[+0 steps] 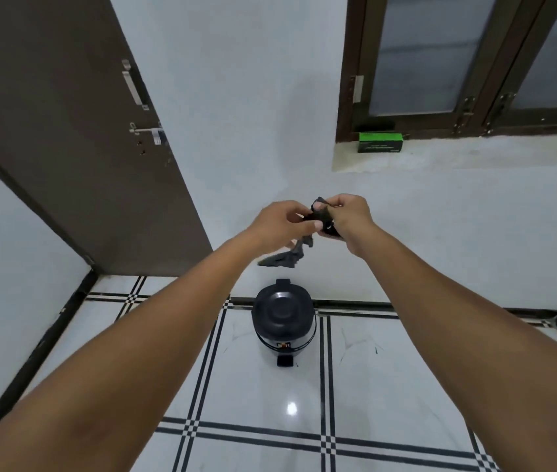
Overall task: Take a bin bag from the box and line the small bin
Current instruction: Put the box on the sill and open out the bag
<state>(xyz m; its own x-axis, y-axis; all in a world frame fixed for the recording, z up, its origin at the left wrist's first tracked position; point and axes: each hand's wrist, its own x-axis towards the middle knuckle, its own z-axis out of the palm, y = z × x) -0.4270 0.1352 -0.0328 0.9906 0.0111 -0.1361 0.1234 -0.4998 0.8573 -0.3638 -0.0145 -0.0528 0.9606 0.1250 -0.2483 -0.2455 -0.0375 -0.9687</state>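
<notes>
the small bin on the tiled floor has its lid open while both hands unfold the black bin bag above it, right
Not quite. The head view shows the small bin on the tiled floor with its lid shut, not open. The rest holds: the left hand and right hand both grip the black bin bag above it, part of it hanging loose.
</notes>
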